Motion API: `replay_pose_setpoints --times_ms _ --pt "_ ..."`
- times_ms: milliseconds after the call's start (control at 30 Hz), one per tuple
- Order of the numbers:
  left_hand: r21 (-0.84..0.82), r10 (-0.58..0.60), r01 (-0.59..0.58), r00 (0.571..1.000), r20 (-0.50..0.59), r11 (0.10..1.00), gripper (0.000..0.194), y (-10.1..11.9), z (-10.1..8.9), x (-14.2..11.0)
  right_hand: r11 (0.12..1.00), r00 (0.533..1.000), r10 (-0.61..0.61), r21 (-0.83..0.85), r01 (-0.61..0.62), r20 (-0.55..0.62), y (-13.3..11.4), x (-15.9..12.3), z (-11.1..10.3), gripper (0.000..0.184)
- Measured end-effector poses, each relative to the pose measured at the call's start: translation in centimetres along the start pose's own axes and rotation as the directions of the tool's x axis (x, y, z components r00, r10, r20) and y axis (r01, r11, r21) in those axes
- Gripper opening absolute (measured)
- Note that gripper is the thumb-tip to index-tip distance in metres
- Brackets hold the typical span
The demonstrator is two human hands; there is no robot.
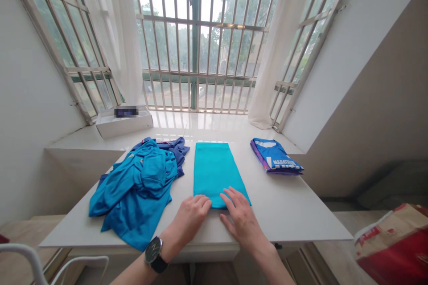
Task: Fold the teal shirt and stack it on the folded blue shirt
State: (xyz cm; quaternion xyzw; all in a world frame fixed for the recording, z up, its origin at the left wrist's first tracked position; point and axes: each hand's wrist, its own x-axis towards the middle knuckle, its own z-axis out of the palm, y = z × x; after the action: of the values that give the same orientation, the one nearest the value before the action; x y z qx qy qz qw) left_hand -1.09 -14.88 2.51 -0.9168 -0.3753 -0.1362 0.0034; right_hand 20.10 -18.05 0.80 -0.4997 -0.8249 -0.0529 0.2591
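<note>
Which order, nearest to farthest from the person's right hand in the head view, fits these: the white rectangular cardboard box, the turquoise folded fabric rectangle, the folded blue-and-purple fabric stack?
1. Turquoise folded fabric rectangle: centre, beneath the right hand's fingers.
2. Folded blue-and-purple fabric stack: right side.
3. White rectangular cardboard box: far left, by the window.

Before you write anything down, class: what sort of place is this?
Probably a room in a home, judging by the barred bay window, the white curtains and the white table with folded turquoise fabric on it.
</note>
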Motion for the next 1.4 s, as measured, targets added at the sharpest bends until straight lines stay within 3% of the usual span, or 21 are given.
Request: replay_pose_setpoints --times_ms 100,200,367,533,633,767,867,967,1100,1167,1267,1400 --pt "-0.031 -0.058 0.058 0.998 -0.005 0.998 0.028 0.0 -0.4 0.4 0.999 0.997 -0.01 0.044 0.007 0.074 -0.6 2.2 0.6 0.053" --pt "-0.068 -0.103 0.102 0.995 -0.006 0.992 0.037 -0.7 -1.1 0.7 0.996 0.988 0.064 0.055 -0.072 0.137 -0.3 3.2 0.4 0.049" --pt "-0.212 -0.071 0.082 0.996 0.058 0.974 0.04 -2.5 -1.8 0.4 0.977 0.948 0.206 0.001 -0.213 0.243 2.2 2.6 -1.3 0.047" --pt "-0.421 -0.028 0.045 0.999 0.046 0.906 0.028 -3.2 -3.0 0.2 0.966 0.918 0.194 0.094 -0.24 0.347 4.6 2.1 -3.0 0.045" --pt "-0.451 -0.04 0.068 0.997 0.072 0.89 0.037 -3.1 -3.7 0.2 0.948 0.893 0.203 0.147 -0.281 0.401 5.5 2.8 -3.8 0.038" --pt "-0.484 -0.132 0.184 0.981 0.139 0.855 0.017 -3.6 -3.7 0.6 0.912 0.891 0.137 0.295 -0.284 0.432 6.7 4.6 -4.4 0.023" --pt "-0.553 -0.178 0.254 0.966 0.188 0.794 0.026 -4.9 -3.3 1.4 0.832 0.9 0.103 0.459 -0.311 0.424 8.1 6.3 -4.1 0.02" --pt "-0.654 -0.177 0.321 0.944 0.278 0.685 0.037 -6.6 -3.2 2.9 0.778 0.885 0.133 0.507 -0.372 0.446 9.9 8.1 -2.9 0.024" --pt "-0.705 -0.078 0.466 0.858 0.507 0.535 0.053 -9.0 -3.1 5.5 0.776 0.845 0.159 0.464 -0.427 0.511 12.0 9.4 -0.9 0.041" --pt "-0.666 -0.05 0.453 0.846 0.531 0.592 0.054 -10.1 -2.9 6.6 0.764 0.833 0.174 0.461 -0.451 0.525 12.5 9.5 -0.2 0.045" --pt "-0.601 -0.015 0.334 0.881 0.472 0.726 0.053 -11.3 -2.5 7.7 0.757 0.823 0.191 0.454 -0.471 0.534 12.8 9.3 0.0 0.045" --pt "-0.56 -0.007 0.327 0.868 0.497 0.762 0.053 -11.5 -1.9 8.1 0.773 0.818 0.223 0.415 -0.48 0.531 12.8 9.0 -0.5 0.04"
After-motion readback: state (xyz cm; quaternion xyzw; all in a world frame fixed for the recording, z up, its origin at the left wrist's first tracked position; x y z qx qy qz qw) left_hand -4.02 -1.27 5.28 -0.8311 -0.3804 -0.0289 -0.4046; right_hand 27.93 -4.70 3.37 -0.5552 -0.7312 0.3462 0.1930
